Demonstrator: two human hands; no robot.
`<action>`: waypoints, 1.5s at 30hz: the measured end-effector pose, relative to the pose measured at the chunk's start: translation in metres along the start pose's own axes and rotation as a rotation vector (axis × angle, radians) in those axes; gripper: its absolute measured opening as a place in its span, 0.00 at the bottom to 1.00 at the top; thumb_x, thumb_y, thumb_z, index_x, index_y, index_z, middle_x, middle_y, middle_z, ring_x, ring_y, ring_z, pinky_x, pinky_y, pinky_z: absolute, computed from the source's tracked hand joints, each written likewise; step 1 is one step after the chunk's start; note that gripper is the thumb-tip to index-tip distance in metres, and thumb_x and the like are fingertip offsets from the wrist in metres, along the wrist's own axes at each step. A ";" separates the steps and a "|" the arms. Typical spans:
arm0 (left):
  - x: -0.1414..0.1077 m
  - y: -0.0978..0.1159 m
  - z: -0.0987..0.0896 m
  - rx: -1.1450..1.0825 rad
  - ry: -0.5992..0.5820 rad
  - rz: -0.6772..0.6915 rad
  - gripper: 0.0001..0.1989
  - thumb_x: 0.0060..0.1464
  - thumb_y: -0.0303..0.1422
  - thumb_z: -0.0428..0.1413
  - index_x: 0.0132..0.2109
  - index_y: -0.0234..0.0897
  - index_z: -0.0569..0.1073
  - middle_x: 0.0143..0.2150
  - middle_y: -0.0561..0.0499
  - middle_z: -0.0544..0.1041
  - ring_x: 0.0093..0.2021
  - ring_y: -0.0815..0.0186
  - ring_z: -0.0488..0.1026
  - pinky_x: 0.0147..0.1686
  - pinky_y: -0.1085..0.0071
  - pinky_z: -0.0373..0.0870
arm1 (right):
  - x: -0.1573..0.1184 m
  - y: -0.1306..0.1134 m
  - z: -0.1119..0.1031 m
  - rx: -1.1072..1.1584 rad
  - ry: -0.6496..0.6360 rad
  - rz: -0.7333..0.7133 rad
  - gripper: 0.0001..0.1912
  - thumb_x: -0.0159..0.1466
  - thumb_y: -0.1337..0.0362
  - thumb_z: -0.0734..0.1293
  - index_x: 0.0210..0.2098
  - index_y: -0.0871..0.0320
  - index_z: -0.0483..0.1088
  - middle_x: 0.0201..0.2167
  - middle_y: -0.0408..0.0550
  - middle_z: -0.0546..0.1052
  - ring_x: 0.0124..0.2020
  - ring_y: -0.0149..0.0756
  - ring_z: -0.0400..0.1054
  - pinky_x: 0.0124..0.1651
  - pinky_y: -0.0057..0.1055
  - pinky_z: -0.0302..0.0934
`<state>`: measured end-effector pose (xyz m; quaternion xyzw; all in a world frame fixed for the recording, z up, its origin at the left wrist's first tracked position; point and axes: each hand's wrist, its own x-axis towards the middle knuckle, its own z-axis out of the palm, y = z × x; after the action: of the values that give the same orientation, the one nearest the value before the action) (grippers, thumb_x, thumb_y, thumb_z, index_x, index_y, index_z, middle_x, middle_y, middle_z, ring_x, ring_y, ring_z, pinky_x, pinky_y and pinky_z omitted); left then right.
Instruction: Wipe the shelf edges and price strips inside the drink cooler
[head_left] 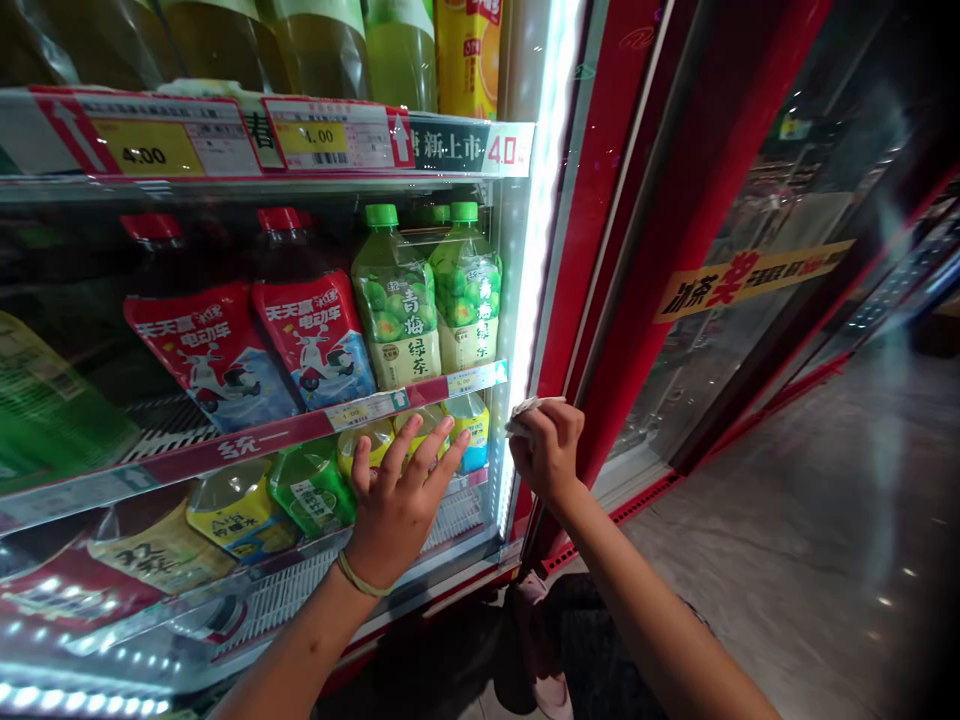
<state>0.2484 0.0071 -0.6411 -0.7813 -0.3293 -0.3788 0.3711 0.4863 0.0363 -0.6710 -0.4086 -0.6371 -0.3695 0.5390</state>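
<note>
Upper left of frame: row of large bottles (315,45), price tags (146,155) reading 4.00 on shelf edge below. Top centre: orange-yellow pack (466,65). Left of centre: two red-capped bottles (311,335), scooters on labels. Centre: green-capped bottles (397,310), green fruit on labels. Left edge: green bottle (56,415), partly cut off. Right: yellow banner (787,268), dark and red lettering. Lower right: grey floor (817,540).

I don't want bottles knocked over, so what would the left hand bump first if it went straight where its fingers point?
The left hand would probably meet the red shelf edge first, below the green-capped bottles. Depth is unclear, though: clear glass might come before it.
</note>
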 end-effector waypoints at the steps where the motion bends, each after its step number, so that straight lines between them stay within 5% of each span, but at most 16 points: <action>1: 0.000 0.000 0.000 0.004 -0.001 0.002 0.23 0.64 0.27 0.61 0.63 0.52 0.75 0.62 0.54 0.78 0.78 0.59 0.48 0.77 0.48 0.28 | 0.000 0.000 0.000 0.011 -0.014 -0.029 0.24 0.62 0.74 0.66 0.56 0.51 0.65 0.47 0.49 0.68 0.49 0.42 0.65 0.51 0.40 0.64; 7: -0.003 -0.001 0.001 -0.004 -0.008 0.006 0.26 0.64 0.26 0.60 0.65 0.52 0.73 0.62 0.54 0.78 0.79 0.62 0.43 0.77 0.48 0.27 | -0.001 -0.003 0.005 0.096 0.077 0.231 0.24 0.62 0.75 0.64 0.55 0.51 0.65 0.50 0.51 0.64 0.51 0.43 0.65 0.51 0.43 0.67; 12: -0.006 -0.003 0.001 0.001 -0.019 0.029 0.27 0.62 0.25 0.61 0.65 0.53 0.73 0.65 0.54 0.76 0.80 0.61 0.41 0.78 0.48 0.28 | -0.002 -0.004 0.008 0.074 -0.003 0.011 0.20 0.63 0.72 0.67 0.53 0.50 0.66 0.46 0.48 0.66 0.48 0.40 0.66 0.50 0.40 0.66; 17: -0.007 -0.003 0.003 0.014 -0.009 0.038 0.29 0.60 0.21 0.61 0.64 0.53 0.74 0.65 0.54 0.76 0.80 0.60 0.42 0.78 0.47 0.29 | -0.004 0.000 0.010 0.120 0.126 0.231 0.25 0.62 0.76 0.63 0.56 0.50 0.64 0.50 0.51 0.63 0.51 0.42 0.66 0.52 0.44 0.68; 21: -0.006 -0.002 0.005 0.018 0.004 0.035 0.25 0.62 0.26 0.62 0.62 0.53 0.75 0.65 0.53 0.76 0.80 0.59 0.42 0.77 0.46 0.29 | -0.003 -0.008 0.009 0.112 0.002 0.104 0.23 0.61 0.74 0.65 0.54 0.49 0.66 0.47 0.49 0.66 0.47 0.41 0.65 0.50 0.42 0.66; 27: -0.004 0.000 0.006 0.020 0.031 0.019 0.22 0.63 0.28 0.62 0.61 0.53 0.76 0.63 0.54 0.78 0.80 0.60 0.42 0.77 0.47 0.29 | 0.005 -0.006 0.011 0.116 0.134 0.217 0.25 0.60 0.77 0.62 0.54 0.51 0.66 0.48 0.50 0.63 0.50 0.42 0.64 0.51 0.43 0.67; 31: -0.003 0.000 0.005 0.015 0.019 0.019 0.24 0.62 0.28 0.63 0.62 0.51 0.75 0.61 0.54 0.79 0.80 0.61 0.42 0.77 0.47 0.28 | 0.004 -0.003 0.011 0.078 0.018 0.083 0.22 0.61 0.75 0.65 0.52 0.50 0.66 0.47 0.49 0.66 0.48 0.41 0.64 0.51 0.41 0.65; 36: -0.003 0.000 0.004 0.008 0.012 0.009 0.25 0.62 0.27 0.63 0.63 0.52 0.75 0.62 0.54 0.78 0.80 0.63 0.41 0.78 0.49 0.27 | -0.002 -0.004 0.012 0.033 0.107 0.171 0.23 0.62 0.75 0.62 0.54 0.50 0.64 0.47 0.50 0.64 0.48 0.42 0.64 0.51 0.43 0.65; 40: -0.004 -0.001 0.004 0.021 -0.010 0.019 0.26 0.62 0.25 0.61 0.64 0.52 0.74 0.63 0.55 0.78 0.80 0.62 0.40 0.78 0.48 0.27 | -0.001 -0.007 0.011 0.020 -0.004 0.060 0.23 0.62 0.74 0.65 0.54 0.48 0.65 0.46 0.48 0.66 0.48 0.41 0.65 0.52 0.41 0.65; 45: -0.007 -0.002 0.000 -0.001 -0.035 0.012 0.26 0.64 0.24 0.58 0.66 0.49 0.72 0.64 0.55 0.77 0.79 0.62 0.45 0.78 0.49 0.29 | -0.002 -0.013 0.017 -0.001 0.126 0.176 0.26 0.64 0.74 0.64 0.59 0.48 0.63 0.50 0.51 0.65 0.52 0.44 0.65 0.54 0.45 0.64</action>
<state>0.2431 0.0070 -0.6462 -0.7900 -0.3307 -0.3629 0.3672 0.4677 0.0464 -0.6763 -0.4393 -0.5636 -0.3458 0.6081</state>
